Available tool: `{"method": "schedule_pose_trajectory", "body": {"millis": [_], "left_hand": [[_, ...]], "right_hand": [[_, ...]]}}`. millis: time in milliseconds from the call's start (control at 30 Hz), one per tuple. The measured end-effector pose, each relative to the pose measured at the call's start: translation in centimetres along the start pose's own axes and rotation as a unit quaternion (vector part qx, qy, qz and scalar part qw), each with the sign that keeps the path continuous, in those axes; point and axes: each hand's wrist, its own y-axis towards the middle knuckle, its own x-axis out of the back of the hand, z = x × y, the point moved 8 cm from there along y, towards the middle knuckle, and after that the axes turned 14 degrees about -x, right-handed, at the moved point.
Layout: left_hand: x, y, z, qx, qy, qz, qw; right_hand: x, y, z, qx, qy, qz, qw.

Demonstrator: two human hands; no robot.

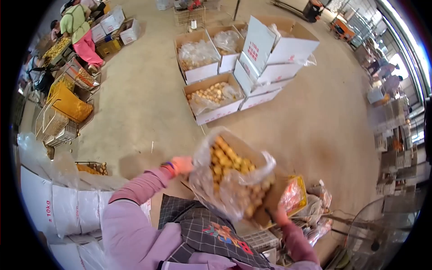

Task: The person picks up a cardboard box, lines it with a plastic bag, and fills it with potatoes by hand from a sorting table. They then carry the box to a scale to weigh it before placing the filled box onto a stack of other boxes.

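Observation:
A cardboard box (275, 198) lined with a clear plastic bag (201, 180) is tilted in front of my body. Small round yellow-brown produce (225, 157) fills the bag, whose mouth is open. My left hand (182, 165) is closed on the far-left side of the box, with an orange band at the wrist. On the right, my right hand (281, 216) grips the brown cardboard edge near a dark spot at the fingertips. Some fingers of both hands are hidden.
White boxes (220, 111) of bagged produce stand ahead, some stacked. Wrapped white cartons (65, 209) are at my left. A yellow crate (302, 198) with plastic bags and a round fan guard (382, 229) are at right. People (78, 31) work at far left beside crates.

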Motion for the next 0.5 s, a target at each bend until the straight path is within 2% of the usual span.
{"method": "schedule_pose_trajectory", "body": {"millis": [67, 100, 133, 167, 200, 233, 300, 367, 400, 433, 467, 500], "left_hand": [[8.4, -0.7, 2.7, 0.091, 0.052, -0.15, 0.983], [11.2, -0.4, 5.5, 0.126, 0.097, -0.23, 0.96], [12.7, 0.6, 7.5, 0.133, 0.103, -0.225, 0.96], [14.9, 1.4, 9.5, 0.164, 0.121, -0.267, 0.942], [16.8, 2.3, 11.0, 0.194, 0.138, -0.309, 0.921], [17.9, 4.2, 11.9, 0.202, 0.143, -0.308, 0.919], [19.5, 6.8, 14.7, 0.304, 0.102, -0.367, 0.873], [16.7, 12.0, 18.5, 0.302, -0.014, -0.341, 0.89], [15.3, 14.1, 20.0, 0.331, -0.026, -0.394, 0.857], [16.8, 15.7, 18.4, 0.374, -0.02, -0.411, 0.831], [18.4, 17.2, 16.6, 0.415, -0.017, -0.427, 0.803], [20.6, 19.0, 15.8, 0.401, -0.022, -0.404, 0.822]], "right_hand": [[7.5, 7.3, 10.3, 0.135, -0.022, -0.079, 0.987], [10.9, 9.7, 15.6, 0.109, -0.07, -0.08, 0.988], [13.0, 13.7, 19.2, 0.126, -0.145, -0.104, 0.976], [15.5, 17.2, 23.4, 0.203, -0.155, -0.16, 0.953], [15.8, 23.8, 26.1, 0.29, -0.24, -0.228, 0.898], [18.3, 25.9, 30.5, 0.341, -0.249, -0.256, 0.869], [22.6, 32.7, 37.6, 0.347, -0.178, -0.299, 0.871], [23.8, 37.8, 41.3, 0.352, -0.177, -0.31, 0.865], [26.3, 40.5, 45.3, 0.354, -0.152, -0.339, 0.859], [26.5, 43.3, 48.0, 0.308, -0.218, -0.3, 0.876], [26.3, 46.0, 49.5, 0.303, -0.211, -0.283, 0.885], [26.1, 50.4, 49.8, 0.236, -0.214, -0.245, 0.916]]}}
